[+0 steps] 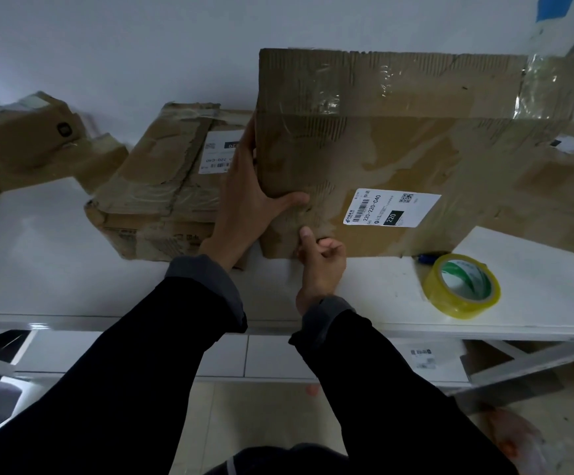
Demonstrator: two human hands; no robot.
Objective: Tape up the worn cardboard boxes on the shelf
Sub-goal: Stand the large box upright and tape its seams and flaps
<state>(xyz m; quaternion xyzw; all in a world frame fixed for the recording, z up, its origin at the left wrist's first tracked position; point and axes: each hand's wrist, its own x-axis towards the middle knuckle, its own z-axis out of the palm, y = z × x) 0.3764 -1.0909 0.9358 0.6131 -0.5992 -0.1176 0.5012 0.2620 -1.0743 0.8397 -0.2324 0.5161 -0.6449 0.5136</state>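
Upright cardboard box [415, 138], long axis sideways, label [391, 207] facing camera.

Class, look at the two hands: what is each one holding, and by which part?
The left hand grips the upright box by its left edge. The right hand thumb presses its lower front; fingers curled, holding nothing.

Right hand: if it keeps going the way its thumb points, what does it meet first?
The right hand already has its thumb against the front of the upright cardboard box, so it meets the box at once, left of the white label.
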